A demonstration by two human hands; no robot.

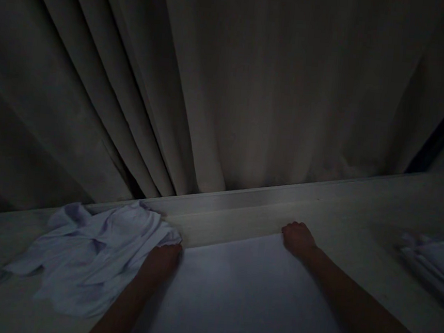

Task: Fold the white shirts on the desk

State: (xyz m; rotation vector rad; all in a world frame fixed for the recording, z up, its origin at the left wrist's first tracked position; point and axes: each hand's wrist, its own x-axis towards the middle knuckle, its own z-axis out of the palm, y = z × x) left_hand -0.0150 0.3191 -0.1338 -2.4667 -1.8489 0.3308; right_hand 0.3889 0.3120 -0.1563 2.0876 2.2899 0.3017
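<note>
Lying flat on the pale wooden table (359,199), a smooth white sheet of cloth (249,298) fills the near middle, its far edge running between both hands. The left hand (165,260) sits at the cloth's far left corner, fingers curled; whether they pinch the fabric cannot be told in the dim light. The right hand (297,238) rests at the far right corner, knuckles bent into a loose fist pressing on the edge. Just left of the left hand lies a crumpled white shirt (90,253), touching it. Folded white fabric (434,268) sits at the right edge. Grey curtains (214,83) hang beyond the table.
</note>
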